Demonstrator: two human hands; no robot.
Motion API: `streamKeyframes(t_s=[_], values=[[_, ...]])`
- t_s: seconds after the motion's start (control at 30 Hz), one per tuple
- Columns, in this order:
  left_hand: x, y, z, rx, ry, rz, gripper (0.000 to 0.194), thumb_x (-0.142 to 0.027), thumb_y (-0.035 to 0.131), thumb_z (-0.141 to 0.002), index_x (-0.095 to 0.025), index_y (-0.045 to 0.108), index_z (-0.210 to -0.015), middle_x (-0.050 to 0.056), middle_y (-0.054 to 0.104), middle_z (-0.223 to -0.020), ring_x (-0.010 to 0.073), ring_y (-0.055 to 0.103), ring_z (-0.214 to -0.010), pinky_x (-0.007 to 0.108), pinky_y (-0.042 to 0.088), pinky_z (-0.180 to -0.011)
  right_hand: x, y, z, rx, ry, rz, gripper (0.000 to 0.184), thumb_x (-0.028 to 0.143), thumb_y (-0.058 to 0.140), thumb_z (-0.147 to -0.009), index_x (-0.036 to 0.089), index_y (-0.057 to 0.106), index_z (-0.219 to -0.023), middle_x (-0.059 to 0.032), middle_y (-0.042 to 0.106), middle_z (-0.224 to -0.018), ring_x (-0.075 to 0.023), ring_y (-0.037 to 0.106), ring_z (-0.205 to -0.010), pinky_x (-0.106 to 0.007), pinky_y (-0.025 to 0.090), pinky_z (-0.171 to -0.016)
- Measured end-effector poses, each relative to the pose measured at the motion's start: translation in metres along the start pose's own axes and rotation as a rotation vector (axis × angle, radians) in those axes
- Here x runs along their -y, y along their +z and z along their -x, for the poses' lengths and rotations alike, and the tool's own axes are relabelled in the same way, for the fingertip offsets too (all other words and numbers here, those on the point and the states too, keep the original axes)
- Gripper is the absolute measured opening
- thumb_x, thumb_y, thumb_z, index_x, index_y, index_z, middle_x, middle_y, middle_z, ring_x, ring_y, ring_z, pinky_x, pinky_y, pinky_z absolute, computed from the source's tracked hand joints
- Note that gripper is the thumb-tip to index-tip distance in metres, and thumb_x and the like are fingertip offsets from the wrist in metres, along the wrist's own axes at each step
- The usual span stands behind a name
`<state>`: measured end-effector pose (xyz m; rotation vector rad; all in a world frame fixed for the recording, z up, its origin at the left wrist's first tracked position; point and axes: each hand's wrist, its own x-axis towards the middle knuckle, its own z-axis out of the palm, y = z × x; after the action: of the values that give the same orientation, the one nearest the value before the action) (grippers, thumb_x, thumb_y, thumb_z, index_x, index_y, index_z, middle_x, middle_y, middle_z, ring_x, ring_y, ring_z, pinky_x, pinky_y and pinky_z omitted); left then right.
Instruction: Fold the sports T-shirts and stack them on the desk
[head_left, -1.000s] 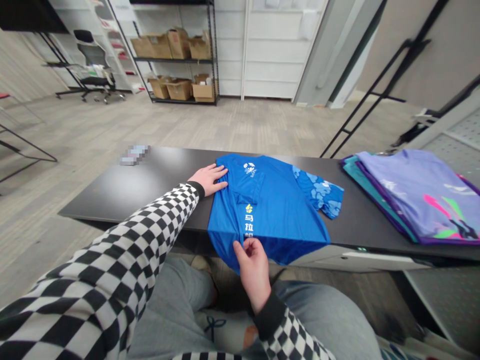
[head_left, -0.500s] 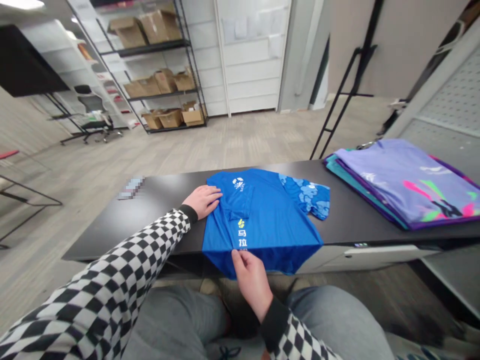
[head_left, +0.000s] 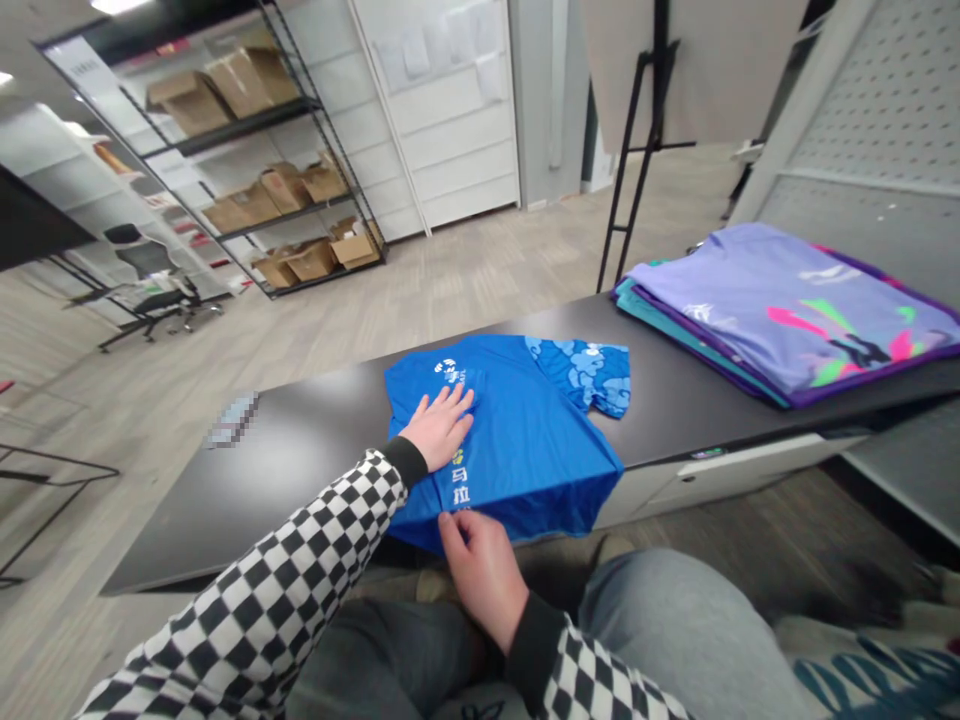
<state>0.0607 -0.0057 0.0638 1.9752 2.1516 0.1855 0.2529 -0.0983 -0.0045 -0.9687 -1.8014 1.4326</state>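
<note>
A blue T-shirt lies on the dark table, its left side folded inward and its lower end hanging over the front edge. One sleeve with a light-blue cloud pattern points right. White and yellow printing runs down the folded part. My left hand rests flat on the folded part, fingers spread, covering some of the print. At the table's front edge my right hand pinches the shirt's lower part between thumb and curled fingers.
Several folded shirts, a lilac one on top, are stacked at the table's right. A small blurred item lies at the left end. Beyond stand a shelf rack with cardboard boxes and a black easel stand.
My left hand has moved right from the shirt's left edge onto the folded part. My right hand keeps its pinch at the lower part. The camera view has turned.
</note>
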Motion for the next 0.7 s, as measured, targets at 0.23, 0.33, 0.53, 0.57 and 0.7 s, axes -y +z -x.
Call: streamKeyframes(t_s=[0.23, 0.33, 0.53, 0.57, 0.7], values=[[-0.007, 0.001, -0.004, -0.087, 0.005, 0.167, 0.065, -0.053, 0.023, -0.118, -0.037, 0.024, -0.182, 0.002, 0.026, -0.187, 0.0293, 0.018, -0.175, 0.064, 0.018, -0.141, 0.002, 0.002, 0.004, 0.021, 0.000, 0.006, 0.040, 0.039, 0.058, -0.112, 0.022, 0.068, -0.077, -0.0044, 0.075, -0.080, -0.0199, 0.065, -0.075, -0.032, 0.038, -0.072], [-0.016, 0.008, -0.007, -0.004, -0.001, 0.062, 0.067, -0.055, 0.027, -0.118, -0.032, 0.027, -0.181, 0.007, 0.026, -0.188, 0.0340, 0.017, -0.175, 0.067, 0.014, -0.141, 0.000, 0.003, 0.005, 0.021, -0.013, 0.032, 0.038, 0.035, 0.056, -0.112, 0.022, 0.067, -0.079, -0.0050, 0.075, -0.082, -0.0201, 0.066, -0.078, -0.031, 0.039, -0.074], [-0.037, -0.006, -0.017, 0.023, -0.061, 0.026, 0.068, -0.054, 0.023, -0.119, -0.029, 0.025, -0.181, 0.008, 0.022, -0.189, 0.0350, 0.015, -0.176, 0.070, 0.012, -0.139, 0.008, -0.002, 0.012, 0.029, -0.041, 0.060, 0.039, 0.034, 0.050, -0.115, 0.023, 0.060, -0.079, -0.0025, 0.070, -0.077, -0.0186, 0.062, -0.072, -0.032, 0.034, -0.070], [-0.039, -0.008, -0.019, 0.015, -0.056, 0.031, 0.068, -0.054, 0.023, -0.119, -0.028, 0.025, -0.182, 0.009, 0.021, -0.189, 0.0342, 0.015, -0.176, 0.069, 0.013, -0.139, 0.010, -0.003, 0.014, 0.035, -0.035, 0.045, 0.038, 0.035, 0.050, -0.116, 0.024, 0.061, -0.081, -0.0022, 0.071, -0.078, -0.0187, 0.063, -0.072, -0.032, 0.033, -0.070], [-0.045, -0.003, -0.021, 0.040, -0.066, 0.001, 0.070, -0.057, 0.026, -0.118, -0.027, 0.026, -0.182, 0.010, 0.020, -0.189, 0.0366, 0.016, -0.176, 0.070, 0.016, -0.139, 0.016, -0.006, 0.019, 0.045, 0.030, 0.024, 0.025, 0.035, 0.055, -0.114, 0.024, 0.067, -0.095, -0.0017, 0.074, -0.081, -0.0201, 0.067, -0.073, -0.031, 0.033, -0.068]])
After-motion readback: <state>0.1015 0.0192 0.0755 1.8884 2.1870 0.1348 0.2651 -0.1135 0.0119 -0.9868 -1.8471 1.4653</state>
